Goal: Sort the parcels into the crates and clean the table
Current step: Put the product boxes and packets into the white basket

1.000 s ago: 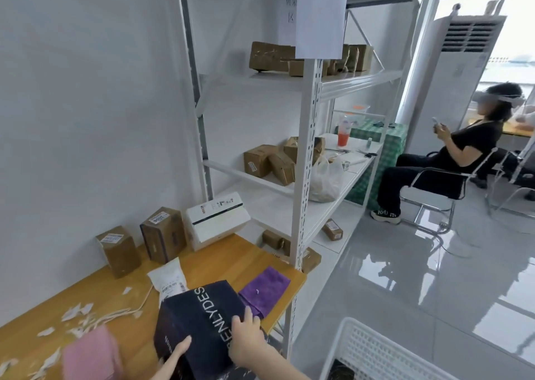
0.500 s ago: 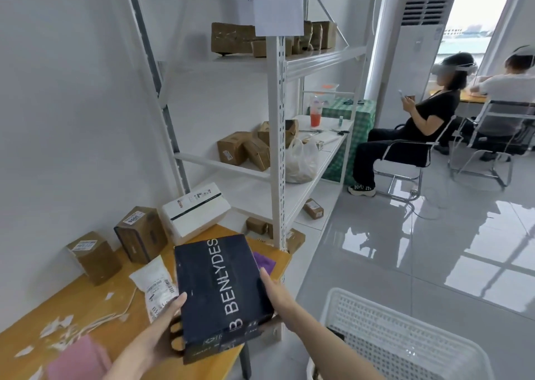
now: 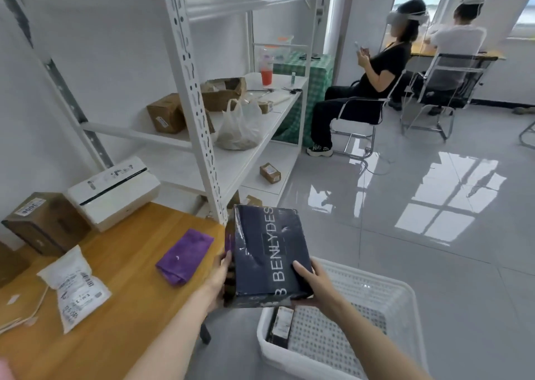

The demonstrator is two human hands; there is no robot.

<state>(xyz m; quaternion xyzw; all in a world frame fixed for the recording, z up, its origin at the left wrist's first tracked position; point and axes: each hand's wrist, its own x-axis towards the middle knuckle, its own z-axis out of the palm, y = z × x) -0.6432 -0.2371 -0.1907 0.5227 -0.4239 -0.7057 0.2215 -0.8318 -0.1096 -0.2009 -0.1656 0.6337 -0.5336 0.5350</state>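
The box [image 3: 269, 255] now hangs nearer the crate [image 3: 376, 276], above its rim — left hand [image 3: 221, 278] and right hand [image 3: 311, 284] grasping its sides — and released early could clip the rim.

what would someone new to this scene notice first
The dark box lettered BENLYDES stands out at centre, held by the left hand and right hand just past the table edge, above a white crate on the floor. Next come the purple cloth on the wooden table at left, and the tall white shelf rack holding brown parcels behind.
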